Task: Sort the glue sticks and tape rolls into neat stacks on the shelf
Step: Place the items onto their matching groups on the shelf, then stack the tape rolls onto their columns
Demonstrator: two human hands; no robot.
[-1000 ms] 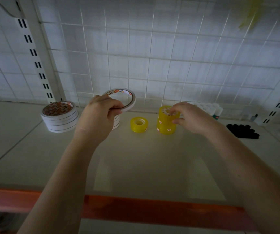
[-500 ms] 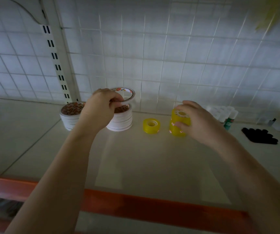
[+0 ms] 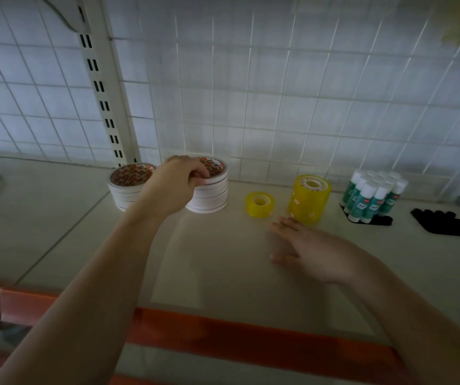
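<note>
Left hand (image 3: 177,184) grip pinches top white tape roll (image 3: 214,165); right hand (image 3: 310,247) flat.

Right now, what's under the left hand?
The left hand grips the top roll of the right white tape stack. Its fingers cover that roll's near edge; the stack's left side is hidden.

I counted two stacks of white tape rolls (image 3: 209,190), one stack of yellow tape rolls (image 3: 308,200), and one single yellow roll (image 3: 259,204). One cluster of glue sticks (image 3: 373,195) stood upright; I could not tell exactly how many.
</note>
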